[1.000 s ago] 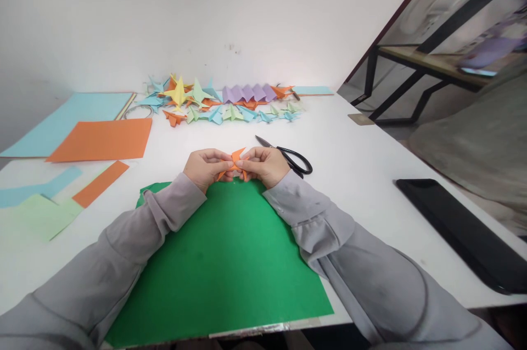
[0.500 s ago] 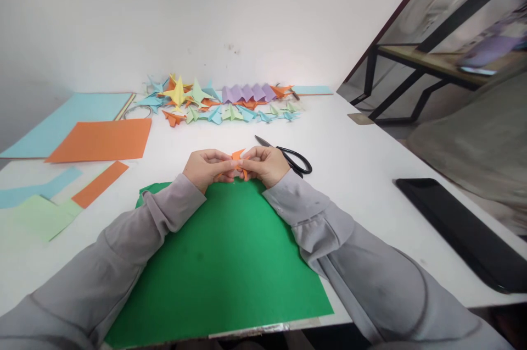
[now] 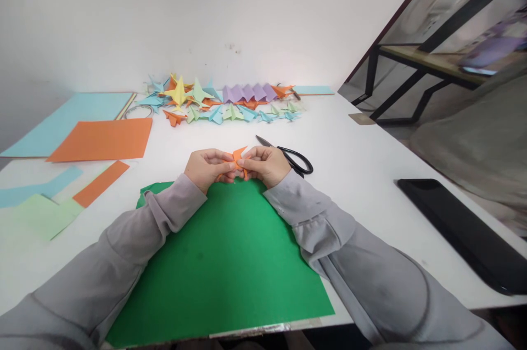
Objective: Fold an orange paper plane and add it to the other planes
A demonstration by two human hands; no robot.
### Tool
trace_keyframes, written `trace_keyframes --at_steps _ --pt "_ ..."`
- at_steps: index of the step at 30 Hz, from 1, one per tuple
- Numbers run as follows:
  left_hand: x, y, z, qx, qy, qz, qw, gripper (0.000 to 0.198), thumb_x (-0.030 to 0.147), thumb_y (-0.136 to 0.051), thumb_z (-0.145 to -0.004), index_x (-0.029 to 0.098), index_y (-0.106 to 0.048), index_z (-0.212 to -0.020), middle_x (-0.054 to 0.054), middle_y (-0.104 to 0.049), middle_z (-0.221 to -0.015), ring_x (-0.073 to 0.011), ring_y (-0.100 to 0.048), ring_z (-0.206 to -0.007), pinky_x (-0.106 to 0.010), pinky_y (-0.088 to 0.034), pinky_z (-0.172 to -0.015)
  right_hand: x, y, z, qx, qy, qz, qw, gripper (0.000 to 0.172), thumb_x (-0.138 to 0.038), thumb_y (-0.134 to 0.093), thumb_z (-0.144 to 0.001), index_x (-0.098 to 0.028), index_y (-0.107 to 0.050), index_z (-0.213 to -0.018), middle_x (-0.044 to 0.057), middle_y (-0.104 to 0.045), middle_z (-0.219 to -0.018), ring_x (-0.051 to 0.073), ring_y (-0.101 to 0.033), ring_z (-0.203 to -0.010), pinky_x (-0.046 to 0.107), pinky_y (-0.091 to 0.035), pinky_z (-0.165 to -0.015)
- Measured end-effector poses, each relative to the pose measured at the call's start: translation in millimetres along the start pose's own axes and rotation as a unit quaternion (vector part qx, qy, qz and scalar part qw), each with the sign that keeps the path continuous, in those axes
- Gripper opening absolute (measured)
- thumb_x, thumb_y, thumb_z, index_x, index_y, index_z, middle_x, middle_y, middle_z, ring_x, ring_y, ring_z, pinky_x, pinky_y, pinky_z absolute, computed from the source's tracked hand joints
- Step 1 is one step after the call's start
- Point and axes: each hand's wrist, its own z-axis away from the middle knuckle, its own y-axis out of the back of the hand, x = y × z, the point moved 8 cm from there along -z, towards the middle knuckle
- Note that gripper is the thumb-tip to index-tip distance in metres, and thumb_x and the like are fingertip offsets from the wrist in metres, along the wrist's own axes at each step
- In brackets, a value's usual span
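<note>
Orange paper figure (image 3: pixel 237 157) in tight pinch of left hand (image 3: pixel 206 167) and right hand (image 3: pixel 267 165), at far edge of green sheet (image 3: pixel 230 262).

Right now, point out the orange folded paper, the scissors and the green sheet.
orange folded paper (image 3: pixel 239 154): head view, on its raised pointed flap.
scissors (image 3: pixel 265 143): head view, on the blade.
green sheet (image 3: pixel 230 262): head view, on its bare middle.

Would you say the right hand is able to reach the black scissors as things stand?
Probably yes: the black scissors lie beside the right hand with nothing between them, but it pinches the orange folded paper together with the left hand.
</note>
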Motion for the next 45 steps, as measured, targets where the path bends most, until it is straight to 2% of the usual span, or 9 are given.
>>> trace_keyframes --at_steps 5,11,24,28,32,38,42,45 --pt "3.7 2.0 -1.1 0.013 -0.033 0.005 0.999 0.032 0.019 -0.081 -0.044 0.009 -0.061 -0.066 -0.004 -0.064 -0.048 -0.0123 -0.058 -0.042 -0.025 -0.051 -0.046 1.1 -3.4 1.2 -0.011 -0.041 -0.023 0.999 0.037 -0.035 -0.083 -0.046 -0.014 -0.055 -0.061 0.004 -0.066 -0.048 0.013 -0.061 -0.042 0.019 -0.050 -0.039" --pt "5.6 1.3 -1.4 0.009 -0.047 -0.009 0.999 0.032 0.021 -0.081 -0.043 0.009 -0.060 -0.064 -0.003 -0.063 -0.047 -0.0122 -0.058 -0.041 -0.024 -0.050 -0.045 0.9 -5.6 -0.2 -0.035 -0.008 -0.014 0.999 0.045 -0.032 -0.085 -0.038 -0.013 -0.055 -0.066 0.001 -0.066 -0.049 0.012 -0.061 -0.041 0.019 -0.049 -0.039" --pt "3.3 -1.6 -0.3 -0.002 -0.018 0.010 1.000 0.036 0.018 -0.084 -0.038 0.007 -0.062 -0.064 -0.006 -0.065 -0.047 -0.0163 -0.062 -0.045 -0.028 -0.053 -0.047 -2.5 -1.7 -0.7 -0.025 0.027 -0.014 0.999 0.044 -0.028 -0.085 -0.037 -0.014 -0.056 -0.067 -0.001 -0.064 -0.045 0.011 -0.057 -0.037 0.018 -0.046 -0.036" --pt "2.6 -2.0 0.2 -0.012 -0.002 0.021 1.000 0.029 0.009 -0.080 -0.042 0.006 -0.063 -0.066 -0.008 -0.066 -0.050 -0.0173 -0.063 -0.046 -0.029 -0.054 -0.050 -2.3 -1.1 -1.7 -0.029 0.031 -0.019 0.999 0.042 -0.026 -0.084 -0.038 -0.014 -0.056 -0.067 -0.002 -0.063 -0.044 0.011 -0.057 -0.037 0.019 -0.046 -0.036" --pt "3.1 -2.8 0.3 -0.019 0.019 0.033 0.999 0.018 -0.001 -0.068 -0.052 0.005 -0.064 -0.068 -0.009 -0.066 -0.051 -0.0181 -0.064 -0.049 -0.030 -0.055 -0.052 -2.5 0.5 -2.8 -0.025 0.032 -0.021 0.999 0.040 -0.023 -0.084 -0.039 -0.014 -0.057 -0.067 -0.001 -0.064 -0.045 0.011 -0.057 -0.037 0.019 -0.045 -0.036" --pt "2.7 -4.0 0.9 -0.016 0.053 0.048 0.997 0.013 -0.001 -0.051 -0.062 0.005 -0.062 -0.067 -0.011 -0.066 -0.052 -0.0208 -0.066 -0.051 -0.033 -0.055 -0.052 -1.6 2.6 -2.4 -0.021 0.030 -0.021 0.999 0.041 -0.024 -0.084 -0.039 -0.014 -0.057 -0.067 0.000 -0.065 -0.046 0.011 -0.056 -0.036 0.019 -0.044 -0.035" --pt "1.3 -2.4 1.3 -0.008 0.045 0.029 0.999 0.009 0.001 -0.062 -0.061 0.006 -0.061 -0.068 -0.008 -0.066 -0.054 -0.0185 -0.065 -0.050 -0.031 -0.055 -0.051 -1.2 2.7 -2.1 -0.019 0.033 -0.012 0.999 0.040 -0.025 -0.084 -0.040 -0.014 -0.057 -0.068 -0.001 -0.064 -0.046 0.011 -0.057 -0.037 0.019 -0.045 -0.036" --pt "1.4 -3.3 0.5 -0.023 0.025 0.023 0.999 0.021 0.005 -0.073 -0.053 0.007 -0.060 -0.070 -0.006 -0.065 -0.053 -0.0161 -0.063 -0.049 -0.030 -0.055 -0.051 -1.7 1.4 -2.1 -0.022 0.034 -0.009 0.999 0.041 -0.026 -0.084 -0.040 -0.014 -0.057 -0.067 -0.002 -0.063 -0.044 0.011 -0.056 -0.036 0.019 -0.045 -0.036"
